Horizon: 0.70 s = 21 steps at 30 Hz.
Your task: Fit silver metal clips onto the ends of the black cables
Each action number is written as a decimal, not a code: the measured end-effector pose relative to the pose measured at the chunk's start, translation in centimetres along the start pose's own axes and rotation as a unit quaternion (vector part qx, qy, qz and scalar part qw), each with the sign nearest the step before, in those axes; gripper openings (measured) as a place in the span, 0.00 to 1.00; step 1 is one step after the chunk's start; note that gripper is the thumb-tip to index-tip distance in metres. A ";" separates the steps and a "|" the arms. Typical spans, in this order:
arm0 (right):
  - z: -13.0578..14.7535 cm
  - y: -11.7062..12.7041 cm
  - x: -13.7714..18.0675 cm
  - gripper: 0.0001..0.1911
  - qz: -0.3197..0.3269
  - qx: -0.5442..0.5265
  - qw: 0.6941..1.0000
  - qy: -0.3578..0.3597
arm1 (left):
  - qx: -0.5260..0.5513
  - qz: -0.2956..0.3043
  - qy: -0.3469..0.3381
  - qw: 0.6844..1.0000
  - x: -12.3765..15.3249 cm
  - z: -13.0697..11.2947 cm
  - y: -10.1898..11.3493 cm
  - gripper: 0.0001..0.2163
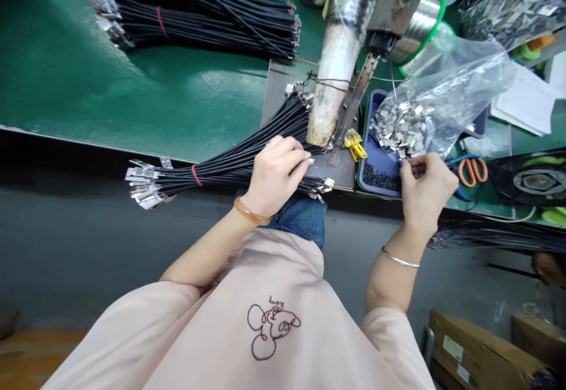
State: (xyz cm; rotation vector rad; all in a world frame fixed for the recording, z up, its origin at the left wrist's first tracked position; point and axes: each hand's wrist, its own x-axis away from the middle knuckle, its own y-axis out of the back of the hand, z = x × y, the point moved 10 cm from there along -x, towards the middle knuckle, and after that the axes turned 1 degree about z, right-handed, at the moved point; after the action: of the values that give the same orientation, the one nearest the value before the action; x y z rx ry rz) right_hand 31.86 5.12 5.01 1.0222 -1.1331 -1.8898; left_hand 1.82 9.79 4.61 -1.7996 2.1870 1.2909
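Observation:
My left hand (276,173) rests on a bundle of black cables (230,163) tied with a red band, and its fingers curl over the strands near their metal-tipped ends. The bundle lies across the bench edge and my lap. My right hand (425,189) is closed in a pinch at the rim of a blue tray (375,163), right beside a clear bag of small metal shells (404,127). What the fingertips hold is too small to name.
A second bundle of black cables (212,15) lies at the back on the green mat (88,83). A wrapped machine column (338,65) stands over a grey plate. Yellow clips (355,145), orange scissors (472,170), a solder spool (424,24) and cardboard boxes (477,348) are nearby.

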 end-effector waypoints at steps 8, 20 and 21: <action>0.5 -1.7 -1.3 0.07 0.083 -0.021 0.996 0.012 | -0.211 0.129 -0.008 0.969 -0.7 0.1 -3.0 0.11; 1.7 -1.6 -0.4 0.08 0.085 -0.040 0.992 0.084 | -0.179 0.108 -0.016 0.978 -0.1 -0.4 -2.4 0.10; 2.0 -1.4 -0.2 0.08 0.074 -0.038 0.993 0.088 | -0.159 0.097 -0.019 0.982 0.0 -0.5 -2.2 0.10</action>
State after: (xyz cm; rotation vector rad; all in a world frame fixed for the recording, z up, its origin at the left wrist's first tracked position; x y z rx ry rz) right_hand 30.02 6.55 4.43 1.0122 -0.9977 -1.6777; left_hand 3.82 9.47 3.72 -1.6659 2.2905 1.7916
